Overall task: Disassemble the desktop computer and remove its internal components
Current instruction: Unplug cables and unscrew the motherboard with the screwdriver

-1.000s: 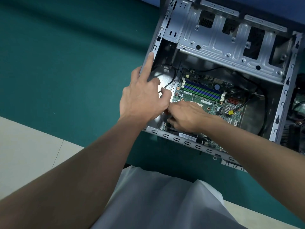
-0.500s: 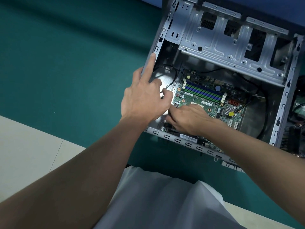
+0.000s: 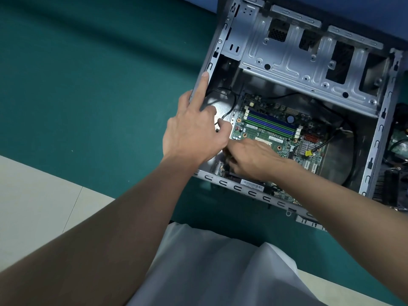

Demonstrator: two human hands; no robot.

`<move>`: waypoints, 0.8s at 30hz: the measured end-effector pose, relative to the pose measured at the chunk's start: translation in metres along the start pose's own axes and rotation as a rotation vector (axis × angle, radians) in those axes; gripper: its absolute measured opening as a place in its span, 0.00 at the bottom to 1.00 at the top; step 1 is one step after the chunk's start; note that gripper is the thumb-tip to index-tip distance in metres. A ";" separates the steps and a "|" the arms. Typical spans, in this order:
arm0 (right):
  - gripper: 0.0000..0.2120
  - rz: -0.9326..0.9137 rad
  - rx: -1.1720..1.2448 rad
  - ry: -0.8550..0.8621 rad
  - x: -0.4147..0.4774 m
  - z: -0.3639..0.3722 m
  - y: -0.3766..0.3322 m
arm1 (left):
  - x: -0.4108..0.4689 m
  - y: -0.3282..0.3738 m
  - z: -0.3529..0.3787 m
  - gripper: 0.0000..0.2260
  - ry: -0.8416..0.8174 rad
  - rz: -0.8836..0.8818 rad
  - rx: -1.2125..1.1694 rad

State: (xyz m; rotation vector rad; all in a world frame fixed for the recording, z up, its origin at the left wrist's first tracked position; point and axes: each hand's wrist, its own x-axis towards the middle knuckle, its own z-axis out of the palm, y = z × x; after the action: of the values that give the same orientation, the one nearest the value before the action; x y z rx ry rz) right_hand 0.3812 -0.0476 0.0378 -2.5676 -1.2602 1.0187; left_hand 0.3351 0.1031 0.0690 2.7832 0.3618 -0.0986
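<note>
A table covered in dark teal cloth fills most of the view. Its near edge runs diagonally above a pale tiled floor at lower left, and a blue strip lies beyond it at top right. The person's white garment shows at the bottom.

The desktop computer case lies on its side, open, on the right part of the table. A bare metal drive cage spans its far half, and the green motherboard sits on its floor nearer the person. Dark parts lie just beside the case's right wall.

The left hand is spread over the case's left wall, its index finger straight along the rim and its thumb inside. The right hand is curled, fingers down, at the motherboard's near left corner; whether it pinches anything cannot be told. Blue and green memory slots and a small yellow connector show on the board.
</note>
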 end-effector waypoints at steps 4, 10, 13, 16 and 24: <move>0.15 0.050 -0.089 0.004 0.002 0.003 -0.002 | 0.000 0.000 0.000 0.16 -0.005 -0.003 -0.008; 0.09 0.072 0.046 -0.034 0.004 0.001 -0.004 | 0.000 0.000 -0.001 0.16 -0.007 -0.001 -0.006; 0.10 0.093 -0.024 -0.011 0.007 0.005 -0.005 | 0.000 0.000 -0.001 0.16 -0.006 0.003 -0.004; 0.11 0.084 -0.034 0.058 0.008 0.009 -0.004 | 0.000 0.000 0.000 0.15 -0.007 -0.001 -0.011; 0.11 0.138 -0.067 0.014 0.009 0.006 -0.003 | 0.000 -0.001 0.002 0.15 -0.002 0.003 -0.008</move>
State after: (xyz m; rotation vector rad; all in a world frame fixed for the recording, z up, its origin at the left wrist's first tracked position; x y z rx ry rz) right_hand 0.3791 -0.0404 0.0293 -2.7404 -1.1468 0.9968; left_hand 0.3346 0.1036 0.0671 2.7755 0.3569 -0.0990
